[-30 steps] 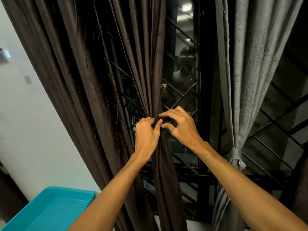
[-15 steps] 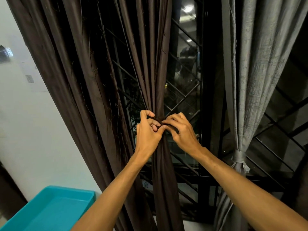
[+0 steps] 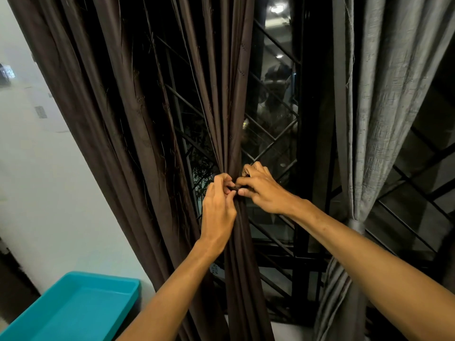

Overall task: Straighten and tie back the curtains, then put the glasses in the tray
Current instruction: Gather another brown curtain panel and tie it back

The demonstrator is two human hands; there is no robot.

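left hand (image 3: 218, 207), right hand (image 3: 263, 190), pinching curtain tie (image 3: 234, 187)

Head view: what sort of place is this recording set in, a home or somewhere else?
Most likely a room in a home, at a window after dark. A long brown curtain and a grey curtain hang over dark glass with a diamond-pattern metal grille, and a teal tray sits by the white wall.

Head view looks forward, close on gathered curtain (image 3: 234, 119).
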